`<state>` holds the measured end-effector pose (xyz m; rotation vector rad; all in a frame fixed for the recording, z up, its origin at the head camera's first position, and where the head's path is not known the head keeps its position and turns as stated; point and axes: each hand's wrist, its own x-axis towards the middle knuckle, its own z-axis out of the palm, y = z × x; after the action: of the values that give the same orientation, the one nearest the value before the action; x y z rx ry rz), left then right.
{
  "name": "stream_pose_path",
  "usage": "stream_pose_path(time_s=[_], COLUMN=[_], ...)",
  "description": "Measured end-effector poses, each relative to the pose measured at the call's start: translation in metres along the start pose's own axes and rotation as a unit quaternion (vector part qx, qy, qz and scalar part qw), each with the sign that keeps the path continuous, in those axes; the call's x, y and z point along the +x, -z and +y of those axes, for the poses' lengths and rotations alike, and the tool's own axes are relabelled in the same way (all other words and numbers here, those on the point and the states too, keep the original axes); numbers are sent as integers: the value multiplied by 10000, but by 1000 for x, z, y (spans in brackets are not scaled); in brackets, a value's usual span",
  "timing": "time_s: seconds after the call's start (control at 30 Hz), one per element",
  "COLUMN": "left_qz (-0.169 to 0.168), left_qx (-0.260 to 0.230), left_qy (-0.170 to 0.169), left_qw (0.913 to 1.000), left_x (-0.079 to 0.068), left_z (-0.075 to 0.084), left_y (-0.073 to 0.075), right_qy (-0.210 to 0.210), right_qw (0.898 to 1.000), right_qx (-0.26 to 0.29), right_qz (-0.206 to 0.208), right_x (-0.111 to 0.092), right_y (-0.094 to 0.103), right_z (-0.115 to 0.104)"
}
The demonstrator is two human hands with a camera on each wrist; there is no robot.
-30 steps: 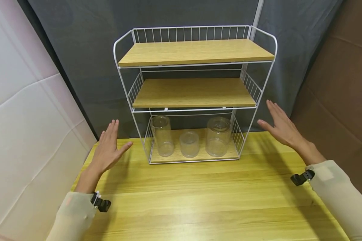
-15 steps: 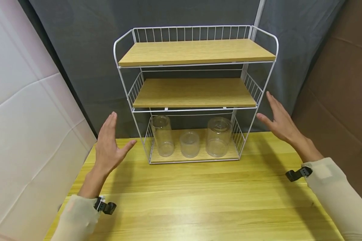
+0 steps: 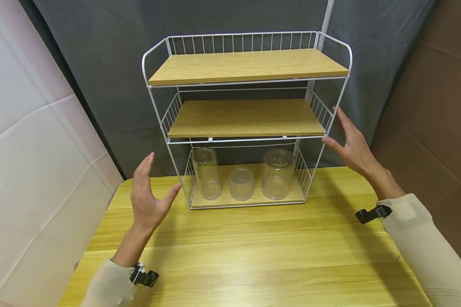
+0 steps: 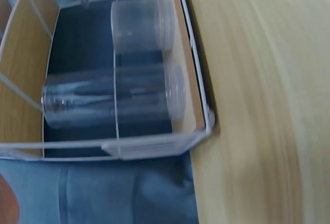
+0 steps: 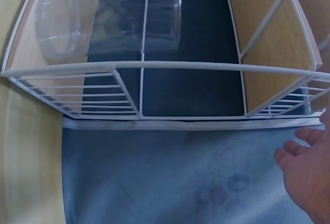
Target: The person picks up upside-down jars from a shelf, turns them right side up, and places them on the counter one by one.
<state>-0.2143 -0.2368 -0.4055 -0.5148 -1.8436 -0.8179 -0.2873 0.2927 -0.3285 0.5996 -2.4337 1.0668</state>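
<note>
A white wire shelf rack [image 3: 253, 139] with three wooden boards stands at the back of the table. On its bottom board [image 3: 224, 170] stand a tall clear jar [image 3: 207, 175], a short clear jar [image 3: 241, 183] and a wide clear jar [image 3: 278, 175]. My left hand [image 3: 150, 200] is beside the rack's lower left side, thumb spread from the fingers, holding nothing. At the right, my right hand [image 3: 353, 147] has its thumb and fingertips close at the rack's upright, near the middle board [image 3: 246, 117]. In the right wrist view, the fingers [image 5: 294, 149] extend beside the rack's side.
The yellow wood-grain table [image 3: 234, 251] spreads in front of the rack. A dark grey curtain [image 3: 234, 17] hangs behind it. A white panel [image 3: 42, 149] stands on the left, and a brown panel [image 3: 434, 128] on the right.
My left hand has moved right, toward the rack's left side. My right hand has moved up and left to the rack's right upright. The rack and jars look unmoved.
</note>
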Motion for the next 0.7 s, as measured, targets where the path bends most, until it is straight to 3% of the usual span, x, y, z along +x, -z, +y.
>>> stream_pose_path(time_s=[0.27, 0.53, 0.7], left_qz=[-92, -631, -744], left_qx=[-446, -660, -767], left_qy=[-15, 567, 807], left_qw=[9990, 9942, 9910], left_x=[-10, -19, -22], left_z=[18, 33, 37], left_y=[-17, -31, -41], right_qy=[179, 59, 76], right_qw=[9975, 9941, 9924], right_qx=[678, 1075, 1217], right_qz=[106, 149, 188], right_x=[8, 14, 17], right_y=[-6, -11, -14], right_z=[-5, -11, -13])
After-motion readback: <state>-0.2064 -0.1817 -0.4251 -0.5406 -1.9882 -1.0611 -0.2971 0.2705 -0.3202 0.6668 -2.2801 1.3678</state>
